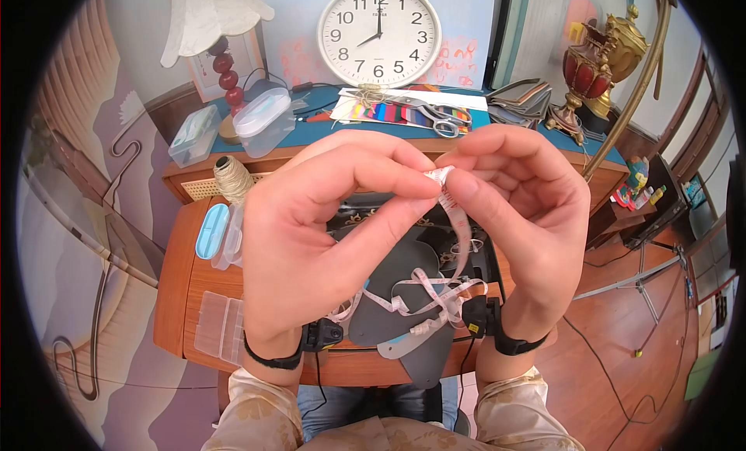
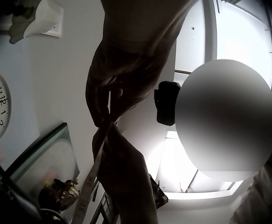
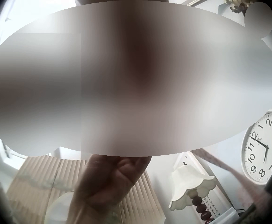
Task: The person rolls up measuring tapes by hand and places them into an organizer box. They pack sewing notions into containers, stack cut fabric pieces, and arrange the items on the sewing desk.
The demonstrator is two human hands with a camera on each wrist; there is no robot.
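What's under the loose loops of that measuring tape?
Mostly dark grey pieces show under the tape. Whatever its crossed loops directly cover is hidden, so I can't tell.

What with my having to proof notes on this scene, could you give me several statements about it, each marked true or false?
1. The left hand and right hand both pinch the measuring tape. True.
2. The scissors are in the right hand. False: they lie below the clock, with neither hand on them.
3. The clock reads about eight o'clock. True.
4. The measuring tape is wound into a tight roll. False: loose loops of it lie beneath the hands.
5. The lamp with the pale, scalloped shade has red beads on its stem. True.
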